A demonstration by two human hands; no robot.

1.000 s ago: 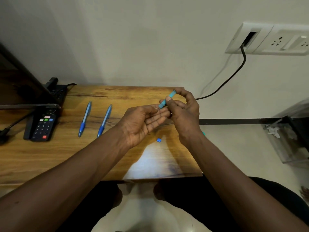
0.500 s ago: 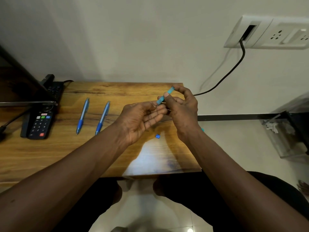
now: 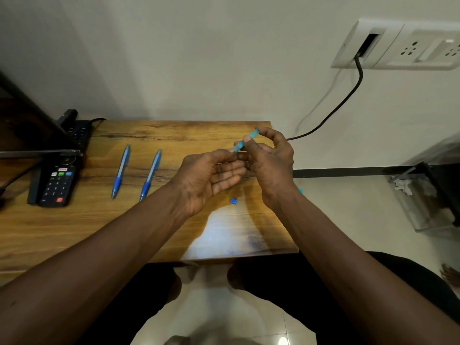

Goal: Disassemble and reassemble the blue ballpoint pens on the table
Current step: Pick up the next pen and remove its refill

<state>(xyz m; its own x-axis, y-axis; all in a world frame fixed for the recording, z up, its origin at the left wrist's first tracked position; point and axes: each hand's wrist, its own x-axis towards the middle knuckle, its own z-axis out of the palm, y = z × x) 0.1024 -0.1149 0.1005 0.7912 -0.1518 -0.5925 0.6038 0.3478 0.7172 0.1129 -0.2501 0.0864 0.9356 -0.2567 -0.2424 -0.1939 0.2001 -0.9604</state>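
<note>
Pinching a tilted pen barrel [image 3: 240, 146], the right hand [image 3: 271, 168] sits beside the left hand [image 3: 211, 180], palm-up with fingers loosely spread.

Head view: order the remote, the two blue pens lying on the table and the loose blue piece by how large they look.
1. remote, largest.
2. left pen and right pen: they look alike, so no ranking between them.
3. loose blue piece, smallest.

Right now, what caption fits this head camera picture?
Right hand pinches a blue pen barrel; left hand touches its end; two blue pens lie on the table.
</note>
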